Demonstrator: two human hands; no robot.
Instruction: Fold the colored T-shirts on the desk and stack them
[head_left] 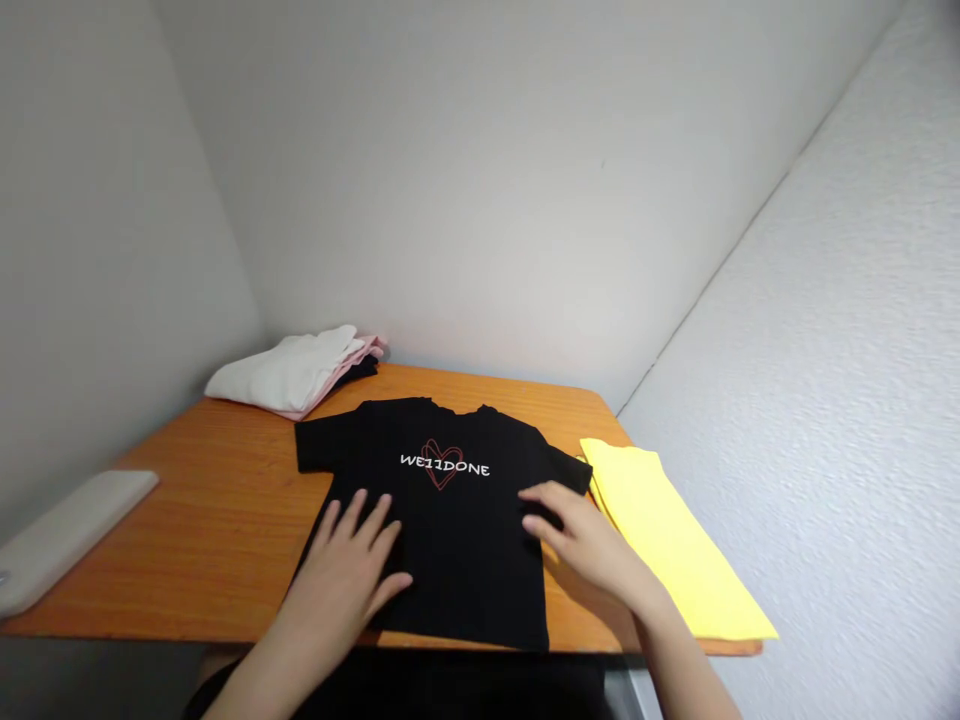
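A black T-shirt [465, 560] lies spread out on the wooden table [202, 520], its collar toward the wall and its hem near the front edge. White lettering over a red heart outline marks its chest. My left hand [352, 555] is over the shirt's left side, fingers spread and pointing away from me. Over the shirt's right edge, below the sleeve, is my right hand [577, 530], its thumb and fingers apart and nothing visible between them. Whether either palm presses on the cloth is hard to make out.
Folded yellow cloth [667, 540] lies along the table's right edge, close to the shirt's right sleeve. A pile of white, pink and black clothes [292, 370] sits at the back left. At the left edge rests a long white object [82, 530]. Walls enclose the back and sides.
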